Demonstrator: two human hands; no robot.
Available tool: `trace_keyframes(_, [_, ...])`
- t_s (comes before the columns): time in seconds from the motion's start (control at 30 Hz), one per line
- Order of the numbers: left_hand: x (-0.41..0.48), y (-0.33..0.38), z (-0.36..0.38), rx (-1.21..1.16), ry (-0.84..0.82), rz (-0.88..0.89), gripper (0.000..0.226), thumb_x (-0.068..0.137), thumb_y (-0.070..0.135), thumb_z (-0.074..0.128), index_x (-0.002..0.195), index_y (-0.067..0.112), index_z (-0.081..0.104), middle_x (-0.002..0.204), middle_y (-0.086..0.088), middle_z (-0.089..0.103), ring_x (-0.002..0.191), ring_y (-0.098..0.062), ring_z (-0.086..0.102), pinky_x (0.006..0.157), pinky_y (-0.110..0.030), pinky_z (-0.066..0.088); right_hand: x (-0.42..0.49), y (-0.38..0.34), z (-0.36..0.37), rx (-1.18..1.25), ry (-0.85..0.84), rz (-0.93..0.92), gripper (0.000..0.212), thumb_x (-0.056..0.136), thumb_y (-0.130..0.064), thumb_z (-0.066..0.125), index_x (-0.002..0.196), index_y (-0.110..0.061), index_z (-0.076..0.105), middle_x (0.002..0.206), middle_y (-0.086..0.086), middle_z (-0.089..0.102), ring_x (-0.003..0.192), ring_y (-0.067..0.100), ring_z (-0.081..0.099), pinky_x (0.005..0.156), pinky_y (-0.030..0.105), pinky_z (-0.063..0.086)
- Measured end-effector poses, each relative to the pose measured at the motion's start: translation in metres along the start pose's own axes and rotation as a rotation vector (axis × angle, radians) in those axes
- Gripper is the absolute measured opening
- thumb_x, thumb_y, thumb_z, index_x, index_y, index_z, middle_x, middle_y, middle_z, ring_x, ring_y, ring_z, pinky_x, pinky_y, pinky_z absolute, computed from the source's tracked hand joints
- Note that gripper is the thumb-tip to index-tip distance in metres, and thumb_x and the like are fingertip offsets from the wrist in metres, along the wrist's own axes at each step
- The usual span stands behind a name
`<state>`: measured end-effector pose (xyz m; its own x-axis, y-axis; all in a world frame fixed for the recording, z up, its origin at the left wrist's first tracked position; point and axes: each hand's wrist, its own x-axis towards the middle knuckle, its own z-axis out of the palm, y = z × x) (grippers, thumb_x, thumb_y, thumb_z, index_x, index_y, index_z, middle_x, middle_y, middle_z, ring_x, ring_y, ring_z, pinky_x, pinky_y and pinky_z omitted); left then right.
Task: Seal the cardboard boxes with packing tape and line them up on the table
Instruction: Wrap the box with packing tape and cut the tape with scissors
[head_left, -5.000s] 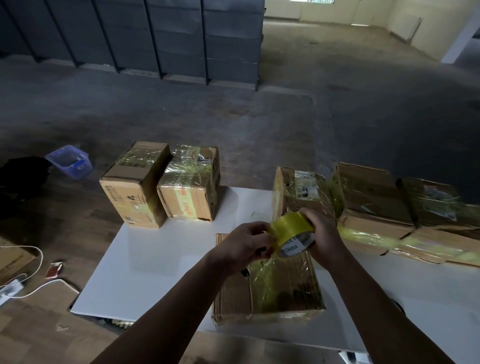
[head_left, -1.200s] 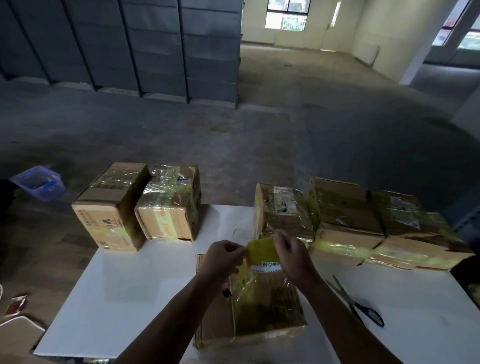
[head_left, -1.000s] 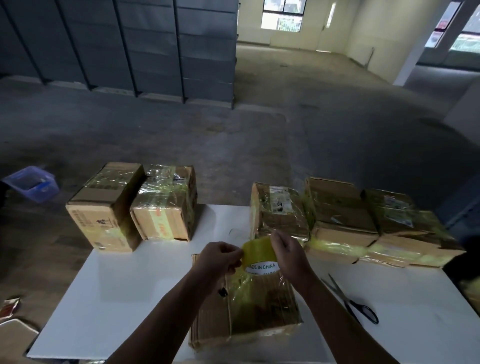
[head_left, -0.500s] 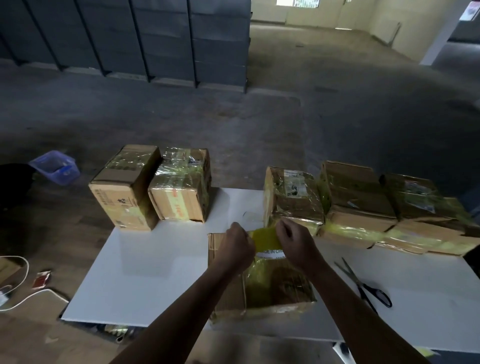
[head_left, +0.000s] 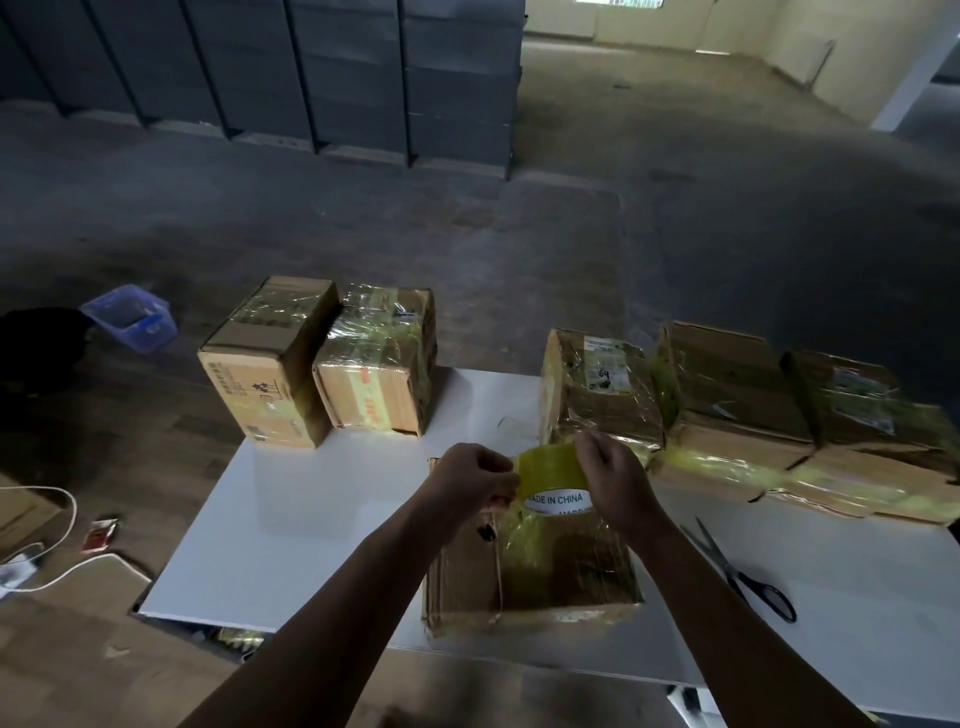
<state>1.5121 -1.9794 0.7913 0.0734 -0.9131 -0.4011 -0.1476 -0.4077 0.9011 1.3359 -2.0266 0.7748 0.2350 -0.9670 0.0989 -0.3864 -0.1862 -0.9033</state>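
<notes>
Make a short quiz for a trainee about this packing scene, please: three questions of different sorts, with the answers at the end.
1. True or false: the scissors lie on the white table, to the right of the right hand.
2. What do the left hand and the right hand hold together above the near box? A) a knife B) the yellow tape roll C) a marker
3. Fill in: the blue plastic tub stands on the ____.

Key: 1 true; 2 B; 3 floor.
</notes>
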Motion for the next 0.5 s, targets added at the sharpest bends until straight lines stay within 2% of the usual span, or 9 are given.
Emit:
trace_keyframes(0.07, [0.001, 0.000, 0.001, 0.048, 0.023, -0.019, 0.005, 0.086, 0.001, 0.064, 0.088, -0.003, 0.066, 0.082, -0.017, 0.067, 0.074, -0.022, 0.067, 0.073, -0.034, 0.060, 0.002, 0.000, 0.002, -0.032, -0.026, -0.034, 0.035, 0.101, -0.011, 0.042, 0.066, -0.008, 0.044, 0.059, -0.001, 0.038, 0.053, 0.003, 0.034, 0.050, 0.017, 0.028])
trace_keyframes(0.13, [0.000, 0.000, 0.005, 0.256, 0.091, 0.044, 0.009, 0.085, -0.001, 0.061, 0.077, -0.003, 0.064, 0.073, -0.014, 0.064, 0.066, -0.020, 0.063, 0.068, -0.040, 0.059, 0.002, 0.001, 0.006, -0.095, -0.056, -0.113, 0.036, 0.100, -0.011, 0.043, 0.064, -0.013, 0.041, 0.057, -0.003, 0.037, 0.053, 0.004, 0.035, 0.050, 0.017, 0.028])
trace_keyframes(0.17, [-0.001, 0.000, 0.008, 0.381, 0.136, 0.082, 0.009, 0.085, 0.001, 0.059, 0.077, -0.001, 0.061, 0.070, -0.011, 0.060, 0.063, -0.019, 0.059, 0.059, -0.038, 0.056, 0.001, 0.001, 0.009, -0.136, -0.072, -0.155, 0.035, 0.100, -0.014, 0.043, 0.065, -0.011, 0.042, 0.057, -0.002, 0.038, 0.053, 0.004, 0.035, 0.050, 0.017, 0.028])
trace_keyframes(0.23, [-0.006, 0.002, 0.013, 0.515, 0.211, 0.123, 0.008, 0.088, 0.006, 0.058, 0.087, 0.006, 0.050, 0.074, -0.002, 0.051, 0.064, -0.014, 0.053, 0.046, -0.023, 0.041, 0.000, 0.001, 0.014, -0.184, -0.095, -0.217, 0.032, 0.097, -0.018, 0.041, 0.067, -0.008, 0.045, 0.058, -0.002, 0.039, 0.053, 0.005, 0.035, 0.049, 0.017, 0.027])
trace_keyframes(0.27, [-0.008, 0.001, 0.015, 0.500, 0.225, 0.126, 0.014, 0.090, 0.008, 0.059, 0.091, 0.009, 0.045, 0.076, 0.000, 0.049, 0.064, -0.012, 0.052, 0.043, -0.018, 0.037, 0.001, 0.001, 0.015, -0.189, -0.096, -0.230, 0.031, 0.097, -0.017, 0.041, 0.067, -0.009, 0.044, 0.058, -0.003, 0.038, 0.052, 0.006, 0.034, 0.049, 0.017, 0.026])
trace_keyframes(0.33, [-0.005, -0.001, 0.014, 0.307, 0.188, 0.053, 0.026, 0.088, 0.008, 0.063, 0.100, 0.010, 0.041, 0.081, -0.003, 0.052, 0.066, -0.015, 0.057, 0.043, -0.014, 0.041, 0.002, 0.000, 0.013, -0.160, -0.082, -0.208, 0.032, 0.099, -0.013, 0.043, 0.066, -0.013, 0.042, 0.057, -0.005, 0.036, 0.052, 0.006, 0.032, 0.050, 0.018, 0.025])
trace_keyframes(0.4, [-0.002, -0.002, 0.006, -0.002, 0.123, -0.058, 0.029, 0.085, 0.002, 0.064, 0.108, 0.003, 0.046, 0.079, -0.011, 0.057, 0.065, -0.022, 0.063, 0.052, -0.023, 0.051, 0.002, -0.003, 0.010, -0.094, -0.069, -0.128, 0.036, 0.100, -0.011, 0.043, 0.064, -0.017, 0.040, 0.056, -0.006, 0.034, 0.051, 0.004, 0.031, 0.049, 0.019, 0.025])
trace_keyframes(0.43, [0.000, -0.004, 0.002, -0.092, 0.077, -0.094, 0.022, 0.085, 0.000, 0.061, 0.105, -0.004, 0.053, 0.074, -0.013, 0.058, 0.060, -0.022, 0.062, 0.053, -0.026, 0.052, 0.002, -0.003, 0.010, -0.066, -0.068, -0.093, 0.038, 0.100, -0.011, 0.043, 0.063, -0.019, 0.039, 0.056, -0.007, 0.033, 0.050, 0.003, 0.031, 0.049, 0.019, 0.025])
trace_keyframes(0.5, [0.000, -0.006, -0.003, -0.155, 0.008, -0.109, 0.010, 0.088, 0.002, 0.056, 0.086, -0.006, 0.061, 0.067, -0.013, 0.055, 0.054, -0.017, 0.056, 0.053, -0.027, 0.049, 0.002, -0.005, 0.011, -0.051, -0.074, -0.057, 0.038, 0.101, -0.013, 0.042, 0.064, -0.019, 0.039, 0.056, -0.007, 0.034, 0.050, 0.002, 0.032, 0.049, 0.018, 0.026])
